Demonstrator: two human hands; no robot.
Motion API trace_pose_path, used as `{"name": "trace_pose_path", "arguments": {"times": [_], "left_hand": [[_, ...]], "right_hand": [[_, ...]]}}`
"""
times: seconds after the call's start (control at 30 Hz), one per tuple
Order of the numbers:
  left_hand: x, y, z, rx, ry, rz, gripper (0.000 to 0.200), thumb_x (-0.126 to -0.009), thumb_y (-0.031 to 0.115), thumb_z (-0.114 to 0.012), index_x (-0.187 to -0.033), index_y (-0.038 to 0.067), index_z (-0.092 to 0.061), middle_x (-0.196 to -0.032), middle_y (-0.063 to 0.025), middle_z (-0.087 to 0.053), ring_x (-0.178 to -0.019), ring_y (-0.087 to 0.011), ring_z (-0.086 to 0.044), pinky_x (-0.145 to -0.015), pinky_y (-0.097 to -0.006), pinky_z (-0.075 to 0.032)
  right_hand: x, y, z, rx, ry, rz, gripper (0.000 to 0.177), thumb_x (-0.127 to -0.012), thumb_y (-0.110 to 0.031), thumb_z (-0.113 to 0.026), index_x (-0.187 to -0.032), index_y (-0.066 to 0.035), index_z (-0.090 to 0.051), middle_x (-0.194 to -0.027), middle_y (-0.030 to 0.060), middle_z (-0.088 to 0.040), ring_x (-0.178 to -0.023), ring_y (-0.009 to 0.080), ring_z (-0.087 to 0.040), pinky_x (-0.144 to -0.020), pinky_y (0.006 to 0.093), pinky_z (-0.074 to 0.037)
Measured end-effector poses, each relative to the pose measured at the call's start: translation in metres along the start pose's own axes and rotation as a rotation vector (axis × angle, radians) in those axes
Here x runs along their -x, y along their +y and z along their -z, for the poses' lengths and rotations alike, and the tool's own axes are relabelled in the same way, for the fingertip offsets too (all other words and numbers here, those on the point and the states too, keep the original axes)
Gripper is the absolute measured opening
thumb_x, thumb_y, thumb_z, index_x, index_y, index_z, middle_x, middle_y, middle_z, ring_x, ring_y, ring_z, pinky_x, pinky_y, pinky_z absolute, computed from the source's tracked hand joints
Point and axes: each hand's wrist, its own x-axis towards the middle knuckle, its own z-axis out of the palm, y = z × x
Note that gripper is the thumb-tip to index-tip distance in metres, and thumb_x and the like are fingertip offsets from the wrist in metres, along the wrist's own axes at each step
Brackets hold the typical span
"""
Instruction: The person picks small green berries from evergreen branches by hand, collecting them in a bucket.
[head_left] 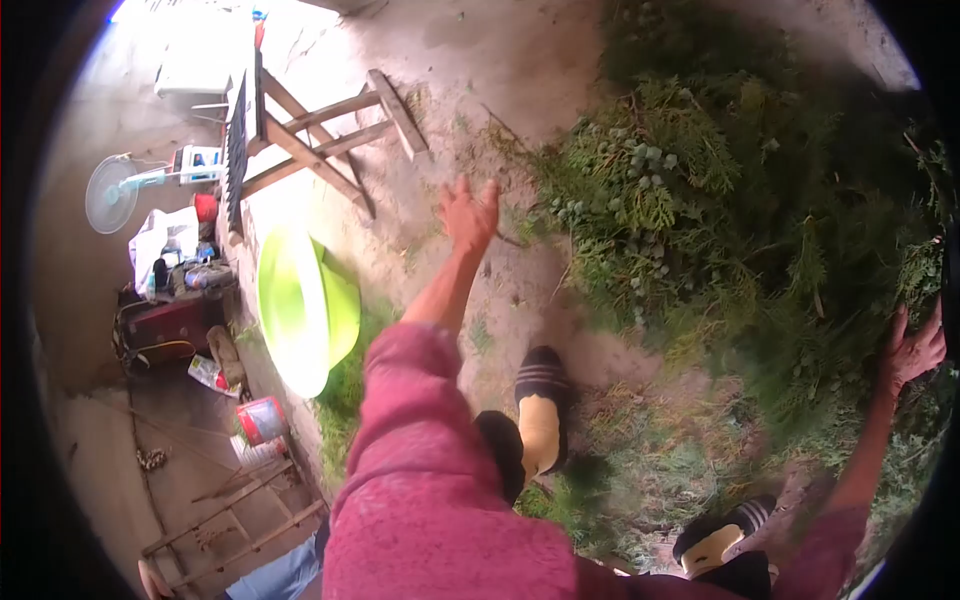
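My left hand (pixel 468 216) is stretched forward over the bare dirt floor, its fingers spread and nothing in them. Close to its right lies a large heap of green conifer branches (pixel 690 200) with clusters of small bluish-green cones (pixel 650 160). At the heap's far right edge my right hand (pixel 915 352) rests against the sprigs with fingers apart, not closed around any branch. Loose clippings (pixel 650 470) cover the ground between and around my two feet, which wear dark striped slippers (pixel 543 370).
A lime-green basin (pixel 310 310) sits left of my left arm. Beyond it stand a wooden folding stool (pixel 320 150) and a fan (pixel 112 195). Farther left are a red-and-white bucket (pixel 262 420), a wooden ladder-like frame (pixel 235 525) and part of another person in blue trousers (pixel 275 572).
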Motion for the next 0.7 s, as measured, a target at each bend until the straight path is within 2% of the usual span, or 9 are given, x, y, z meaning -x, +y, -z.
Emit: {"name": "trace_pose_path", "arguments": {"times": [0.07,0.1,0.17,0.23,0.37,0.5,0.53,0.6,0.7], "left_hand": [[-0.008,-0.036,-0.02,0.25,-0.204,0.481,0.071,-0.078,0.058,-0.044,-0.126,0.006,-0.04,-0.134,-0.0241,-0.027,-0.125,-0.0391,-0.023,-0.101,-0.0447,-0.023],[0.002,-0.022,-0.019,0.246,-0.209,0.486,0.071,-0.078,0.058,-0.044,-0.126,0.006,-0.04,-0.134,-0.0241,-0.027,-0.125,-0.0391,-0.023,-0.101,-0.0447,-0.023],[0.035,0.042,-0.014,-0.054,-0.257,0.284,0.069,-0.082,0.056,-0.038,-0.129,0.006,-0.035,-0.135,-0.0238,-0.025,-0.126,-0.0365,-0.022,-0.101,-0.0431,-0.023],[0.055,0.083,-0.024,0.117,-0.251,0.059,0.062,-0.087,0.048,-0.033,-0.131,0.004,-0.032,-0.135,-0.024,-0.024,-0.127,-0.0354,-0.022,-0.102,-0.0411,-0.021],[0.1,0.173,-0.034,0.599,-0.372,0.1,0.055,-0.091,0.037,-0.032,-0.131,0.001,-0.028,-0.136,-0.0247,-0.022,-0.126,-0.0365,-0.022,-0.103,-0.0397,-0.019],[0.185,0.254,-0.011,0.995,-0.413,0.112,0.048,-0.088,0.027,-0.042,-0.124,-0.003,-0.034,-0.126,-0.026,-0.032,-0.114,-0.0388,-0.035,-0.094,-0.0417,-0.032],[0.192,0.256,-0.006,0.999,-0.418,0.115,0.048,-0.088,0.027,-0.042,-0.124,-0.003,-0.034,-0.126,-0.026,-0.032,-0.114,-0.0388,-0.035,-0.094,-0.0417,-0.032],[0.201,0.25,0.008,0.602,-0.666,-0.262,0.047,-0.089,0.028,-0.04,-0.124,-0.004,-0.035,-0.118,-0.0215,-0.044,-0.109,-0.0316,-0.044,-0.093,-0.0401,-0.036],[0.184,0.19,0.052,0.648,-0.946,-0.254,0.045,-0.086,0.021,-0.05,-0.124,0.002,-0.039,-0.108,-0.0173,-0.055,-0.092,-0.0217,-0.057,-0.074,-0.0326,-0.048]], "right_hand": [[0.004,0.005,-0.001,0.015,-0.022,0.005,0.055,-0.079,-0.049,-0.053,-0.123,-0.018,-0.047,-0.122,0.0186,-0.044,-0.11,0.0338,-0.043,-0.09,0.0443,-0.036],[0.003,0.004,-0.001,-0.003,-0.021,-0.023,0.055,-0.078,-0.049,-0.053,-0.123,-0.018,-0.047,-0.121,0.0185,-0.045,-0.109,0.0338,-0.044,-0.089,0.0438,-0.036],[0.009,0.006,-0.007,-0.031,-0.033,-0.04,0.054,-0.078,-0.048,-0.054,-0.123,-0.018,-0.047,-0.121,0.0184,-0.045,-0.109,0.0338,-0.044,-0.089,0.0434,-0.037],[0.016,0.02,-0.018,0.038,-0.071,-0.051,0.054,-0.077,-0.048,-0.055,-0.123,-0.02,-0.047,-0.121,0.0184,-0.046,-0.108,0.034,-0.045,-0.089,0.0431,-0.037],[0.011,0.016,-0.014,0.07,-0.084,-0.057,0.055,-0.075,-0.05,-0.057,-0.122,-0.023,-0.047,-0.121,0.0181,-0.046,-0.109,0.0337,-0.044,-0.091,0.0431,-0.036],[0.002,0.009,-0.008,0.07,-0.082,-0.074,0.056,-0.074,-0.053,-0.056,-0.122,-0.026,-0.047,-0.123,0.0161,-0.046,-0.111,0.0328,-0.043,-0.092,0.0428,-0.034],[-0.003,-0.001,-0.001,0.037,-0.036,-0.076,0.056,-0.074,-0.054,-0.056,-0.123,-0.027,-0.047,-0.123,0.0158,-0.045,-0.112,0.0328,-0.042,-0.093,0.0428,-0.034],[-0.015,-0.023,0.015,-0.035,0.054,-0.07,0.056,-0.074,-0.055,-0.055,-0.123,-0.029,-0.046,-0.125,0.0153,-0.044,-0.114,0.0327,-0.04,-0.094,0.0429,-0.032],[-0.021,-0.04,0.025,-0.157,0.147,-0.094,0.059,-0.073,-0.059,-0.053,-0.124,-0.031,-0.044,-0.125,0.0169,-0.042,-0.118,0.0326,-0.036,-0.097,0.0439,-0.028]]}}
